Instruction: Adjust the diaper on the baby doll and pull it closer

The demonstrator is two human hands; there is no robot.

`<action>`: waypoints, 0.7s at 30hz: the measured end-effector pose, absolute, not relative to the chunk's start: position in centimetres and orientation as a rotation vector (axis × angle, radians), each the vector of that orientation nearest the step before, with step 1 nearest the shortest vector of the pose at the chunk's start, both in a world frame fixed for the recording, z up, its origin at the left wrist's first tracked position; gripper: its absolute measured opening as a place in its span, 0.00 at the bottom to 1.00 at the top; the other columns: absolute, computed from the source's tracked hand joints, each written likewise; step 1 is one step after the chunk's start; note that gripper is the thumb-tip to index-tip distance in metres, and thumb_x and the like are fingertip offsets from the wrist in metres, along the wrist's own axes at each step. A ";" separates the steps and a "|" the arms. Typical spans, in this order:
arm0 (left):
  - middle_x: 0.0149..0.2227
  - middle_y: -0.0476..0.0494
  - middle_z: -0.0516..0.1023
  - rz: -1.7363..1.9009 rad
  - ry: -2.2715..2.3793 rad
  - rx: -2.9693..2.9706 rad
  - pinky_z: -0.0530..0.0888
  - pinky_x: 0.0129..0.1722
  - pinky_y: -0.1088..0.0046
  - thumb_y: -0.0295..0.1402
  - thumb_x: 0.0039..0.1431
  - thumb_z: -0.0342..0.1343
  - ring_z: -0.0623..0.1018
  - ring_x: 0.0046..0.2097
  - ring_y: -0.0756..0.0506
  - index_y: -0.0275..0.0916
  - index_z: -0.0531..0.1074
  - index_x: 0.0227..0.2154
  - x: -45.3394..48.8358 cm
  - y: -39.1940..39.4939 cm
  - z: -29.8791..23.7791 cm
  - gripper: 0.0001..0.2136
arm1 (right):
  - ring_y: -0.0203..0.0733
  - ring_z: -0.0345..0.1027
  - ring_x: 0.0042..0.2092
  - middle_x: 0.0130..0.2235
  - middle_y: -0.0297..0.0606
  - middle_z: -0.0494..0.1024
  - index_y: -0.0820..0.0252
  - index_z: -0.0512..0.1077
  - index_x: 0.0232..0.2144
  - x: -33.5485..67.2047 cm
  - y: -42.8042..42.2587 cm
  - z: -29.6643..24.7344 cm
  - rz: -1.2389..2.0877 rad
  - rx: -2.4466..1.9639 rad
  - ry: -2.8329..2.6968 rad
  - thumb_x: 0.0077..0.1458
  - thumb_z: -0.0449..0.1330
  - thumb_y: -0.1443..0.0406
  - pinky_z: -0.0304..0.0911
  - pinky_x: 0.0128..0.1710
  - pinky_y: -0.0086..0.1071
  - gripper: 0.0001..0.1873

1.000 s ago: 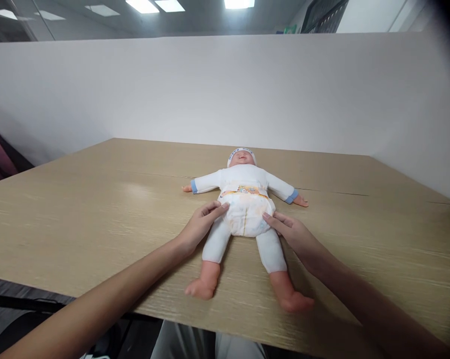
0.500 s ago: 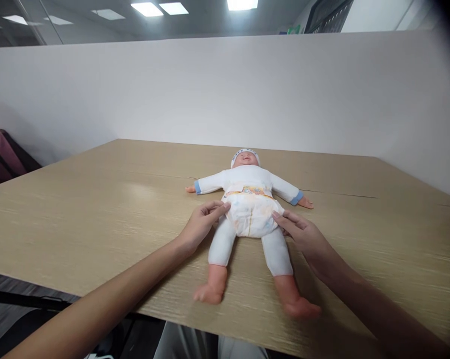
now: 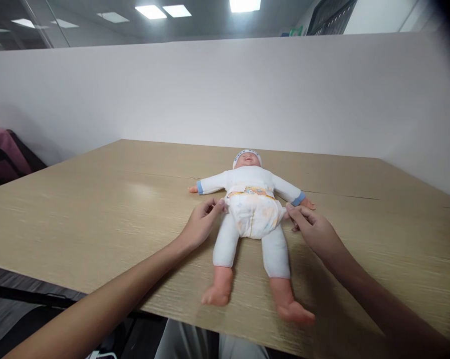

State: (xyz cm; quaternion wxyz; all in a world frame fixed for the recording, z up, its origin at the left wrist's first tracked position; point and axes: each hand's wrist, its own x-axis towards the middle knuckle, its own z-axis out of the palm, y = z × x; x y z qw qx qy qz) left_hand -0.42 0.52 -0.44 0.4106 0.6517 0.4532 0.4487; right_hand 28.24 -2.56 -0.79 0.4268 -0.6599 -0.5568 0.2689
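In the head view, a soft-bodied baby doll in a white cloth suit with blue cuffs [image 3: 249, 175] lies on its back in the middle of a broad, pale wood-grain table [image 3: 98, 209]. Its head, wearing a white band with dark lettering [image 3: 248, 151], points to the far side; its bare, reddish feet point to the near edge. Both arms spread out to left and right, and the legs lie slightly apart.

A white disposable diaper with an orange printed waistband [image 3: 253, 215] is around the doll's hips. The person's left hand [image 3: 200, 224] pinches its left side edge between thumb and fingers. The right hand [image 3: 317, 232] grips the right side edge the same way, drawing a corner outward from the doll's hip.

A smooth white partition [image 3: 225, 94] stands along the table's far side. At far left, beyond the table, sits a pink and black fabric bag [image 3: 11, 149]. Below the near edge, the person's grey trousers [image 3: 183, 344] show.
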 end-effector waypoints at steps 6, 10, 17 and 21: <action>0.46 0.44 0.79 1.278 1.220 1.775 0.70 0.48 0.66 0.43 0.71 0.51 0.75 0.45 0.44 0.41 0.73 0.43 -0.7 1.0 -0.7 0.12 | 0.43 0.66 0.33 0.30 0.36 0.76 0.55 0.71 0.33 29.3 -1.6 -1.5 0.445 -1.610 -1.516 0.62 0.54 0.44 0.59 0.34 0.35 0.22; 0.49 0.43 0.80 1.239 1.191 1.884 0.70 0.50 0.64 0.43 0.72 0.50 0.76 0.48 0.42 0.42 0.74 0.45 -0.7 1.3 -1.5 0.12 | 0.43 0.66 0.33 0.31 0.35 0.74 0.55 0.68 0.34 28.7 -1.6 -2.3 0.450 -1.509 -1.768 0.68 0.50 0.50 0.58 0.36 0.35 0.18; 0.36 0.47 0.76 1.186 1.262 1.859 0.70 0.38 0.65 0.46 0.70 0.52 0.73 0.36 0.45 0.41 0.70 0.38 -0.7 1.6 -2.7 0.13 | 0.43 0.65 0.36 0.33 0.34 0.72 0.55 0.64 0.34 29.2 -1.2 -2.6 0.490 -1.393 -1.939 0.72 0.46 0.54 0.57 0.39 0.37 0.17; 0.34 0.47 0.74 1.152 1.284 1.925 0.68 0.35 0.66 0.46 0.70 0.51 0.72 0.35 0.44 0.41 0.70 0.36 -0.8 2.0 -2.9 0.14 | 0.42 0.64 0.36 0.32 0.33 0.71 0.56 0.66 0.36 29.7 -0.9 -2.5 0.456 -1.337 -2.037 0.69 0.49 0.60 0.56 0.38 0.36 0.10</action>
